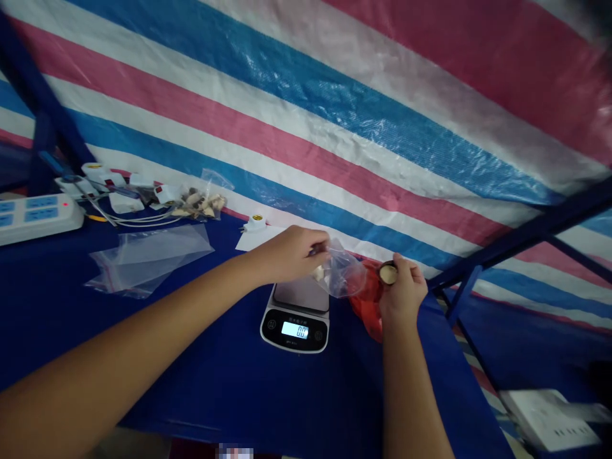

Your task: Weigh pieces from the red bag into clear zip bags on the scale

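Observation:
My left hand point(301, 254) is closed on a clear plastic bag point(345, 271) with some pale pieces in it, held above the back of a digital scale point(295, 328). The scale's lit display reads 0.0. To the right, my right hand point(405, 290) pinches a small round dark-rimmed piece with a pale face point(387, 274). Between the hands and lower lies a red plastic bag point(370, 309), partly hidden by my right hand and the clear bag.
Flat clear bags point(153, 255) lie on the blue table point(215, 382) at left. Behind them are a power strip point(41, 217), plugs with cables, and a bag of pale pieces point(203, 203). A small white plug point(255, 223) rests near white paper point(262, 238). Striped sheeting hangs behind.

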`<control>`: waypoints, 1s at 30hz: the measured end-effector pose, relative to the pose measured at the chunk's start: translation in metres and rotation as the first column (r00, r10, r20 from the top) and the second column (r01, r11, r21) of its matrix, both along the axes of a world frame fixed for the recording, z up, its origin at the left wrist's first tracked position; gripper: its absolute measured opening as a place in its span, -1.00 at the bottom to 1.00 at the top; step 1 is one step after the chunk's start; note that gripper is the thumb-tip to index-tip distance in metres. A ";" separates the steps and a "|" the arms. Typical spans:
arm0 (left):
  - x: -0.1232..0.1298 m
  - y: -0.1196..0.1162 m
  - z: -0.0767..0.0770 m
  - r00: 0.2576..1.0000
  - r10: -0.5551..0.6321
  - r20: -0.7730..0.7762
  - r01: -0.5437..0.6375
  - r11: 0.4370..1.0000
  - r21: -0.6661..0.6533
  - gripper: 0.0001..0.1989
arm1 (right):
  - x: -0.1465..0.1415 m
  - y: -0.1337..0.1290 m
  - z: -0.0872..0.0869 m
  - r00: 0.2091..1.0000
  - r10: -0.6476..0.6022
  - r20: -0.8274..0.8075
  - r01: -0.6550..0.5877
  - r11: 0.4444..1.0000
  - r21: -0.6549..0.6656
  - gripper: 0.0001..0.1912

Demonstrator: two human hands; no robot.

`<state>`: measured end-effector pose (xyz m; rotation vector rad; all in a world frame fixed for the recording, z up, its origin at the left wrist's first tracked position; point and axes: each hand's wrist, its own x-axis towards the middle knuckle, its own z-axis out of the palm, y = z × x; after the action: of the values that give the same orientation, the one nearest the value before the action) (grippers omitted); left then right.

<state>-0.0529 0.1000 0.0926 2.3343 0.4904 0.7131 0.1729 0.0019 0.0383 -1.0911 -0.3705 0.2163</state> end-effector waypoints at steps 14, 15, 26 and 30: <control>0.068 -0.012 0.049 0.909 -0.290 -0.300 0.359 0.910 0.208 -0.76 | 0.038 -0.011 -0.002 0.992 -0.096 0.076 0.104 0.990 -0.097 -0.67; 0.068 -0.011 0.048 0.912 -0.290 -0.290 0.346 0.923 0.169 -0.75 | 0.038 -0.013 0.000 0.995 -0.066 0.073 0.073 0.992 -0.099 -0.66; 0.056 0.012 0.009 0.966 -0.082 -0.247 0.069 0.996 -0.058 -0.68 | 0.053 -0.036 0.015 0.933 0.358 0.013 -0.326 0.864 -0.383 -0.55; 0.060 0.002 0.034 0.960 -0.132 -0.247 0.154 0.985 0.072 -0.70 | 0.053 -0.036 0.015 0.949 0.309 0.056 -0.262 0.876 -0.405 -0.55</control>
<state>0.0073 0.1016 0.1266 2.5269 0.3954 0.3914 0.2256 -0.0342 0.0530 -1.4494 -0.6164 0.5080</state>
